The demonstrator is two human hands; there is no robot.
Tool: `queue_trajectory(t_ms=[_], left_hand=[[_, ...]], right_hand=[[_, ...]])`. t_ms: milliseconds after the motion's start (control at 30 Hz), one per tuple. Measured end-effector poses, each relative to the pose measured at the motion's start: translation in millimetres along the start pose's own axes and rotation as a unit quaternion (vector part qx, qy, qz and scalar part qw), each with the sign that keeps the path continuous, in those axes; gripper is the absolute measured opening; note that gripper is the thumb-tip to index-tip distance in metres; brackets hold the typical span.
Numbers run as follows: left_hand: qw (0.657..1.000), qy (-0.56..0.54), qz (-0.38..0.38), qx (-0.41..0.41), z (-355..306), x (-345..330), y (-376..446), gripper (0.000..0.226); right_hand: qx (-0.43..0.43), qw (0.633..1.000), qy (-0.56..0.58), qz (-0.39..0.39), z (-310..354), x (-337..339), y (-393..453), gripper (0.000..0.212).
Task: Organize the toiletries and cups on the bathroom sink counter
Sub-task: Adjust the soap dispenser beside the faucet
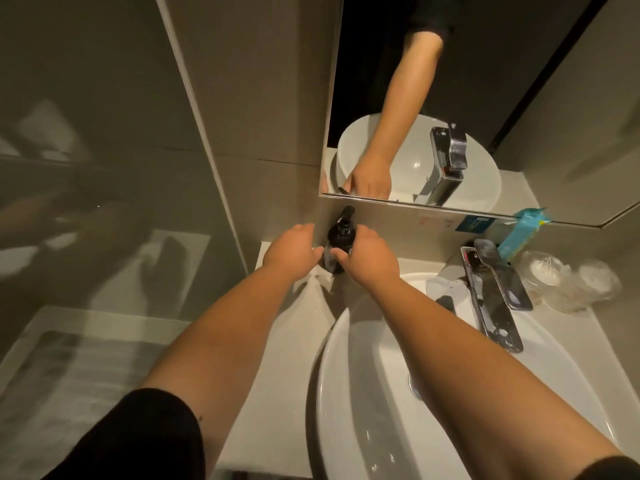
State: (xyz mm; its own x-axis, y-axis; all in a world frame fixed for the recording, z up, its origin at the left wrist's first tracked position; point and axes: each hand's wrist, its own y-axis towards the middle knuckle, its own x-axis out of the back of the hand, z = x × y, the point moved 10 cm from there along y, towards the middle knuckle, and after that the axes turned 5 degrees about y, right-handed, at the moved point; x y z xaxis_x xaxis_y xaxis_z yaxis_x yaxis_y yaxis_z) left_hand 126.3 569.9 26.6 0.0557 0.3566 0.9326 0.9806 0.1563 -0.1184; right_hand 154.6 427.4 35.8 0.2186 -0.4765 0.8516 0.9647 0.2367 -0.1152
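Note:
A black pump bottle (340,237) stands at the back left corner of the white counter (287,334), against the wall under the mirror. My right hand (369,259) grips it from the right, thumb across its front and fingers round its back. My left hand (292,252) hovers just left of the bottle with loosely curved fingers, thumb tip near its side; I cannot tell whether it touches. Two cups (543,271) (597,280) in clear plastic wrap stand at the back right, and a teal packet (519,233) leans on the wall behind them.
The white basin (349,393) fills the counter's middle, with the chrome tap (495,292) at its far rim. A small clear-wrapped item (445,289) lies left of the tap. The mirror (519,98) hangs above. A glass partition (104,202) bounds the left.

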Motion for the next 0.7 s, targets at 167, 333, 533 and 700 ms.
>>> queue_trajectory(t_ms=[167,333,533,700], left_hand=[[0.999,-0.024,0.004,-0.031,-13.7,-12.5,19.9,0.040],[0.997,-0.050,0.017,-0.049,-20.5,-21.7,25.3,0.039],[0.996,-0.092,-0.011,-0.001,-24.6,-25.6,16.7,0.040],[0.993,-0.117,-0.001,0.010,-30.9,-26.9,15.2,0.043]], right_hand=[[-0.019,1.000,-0.013,-0.011,-10.5,-3.8,14.3,0.053],[0.004,1.000,0.020,0.009,-17.1,-6.5,23.5,0.047],[0.038,0.995,0.057,0.068,-23.4,-2.5,28.0,0.035],[0.032,0.996,0.034,0.074,-28.1,5.0,26.4,0.048]])
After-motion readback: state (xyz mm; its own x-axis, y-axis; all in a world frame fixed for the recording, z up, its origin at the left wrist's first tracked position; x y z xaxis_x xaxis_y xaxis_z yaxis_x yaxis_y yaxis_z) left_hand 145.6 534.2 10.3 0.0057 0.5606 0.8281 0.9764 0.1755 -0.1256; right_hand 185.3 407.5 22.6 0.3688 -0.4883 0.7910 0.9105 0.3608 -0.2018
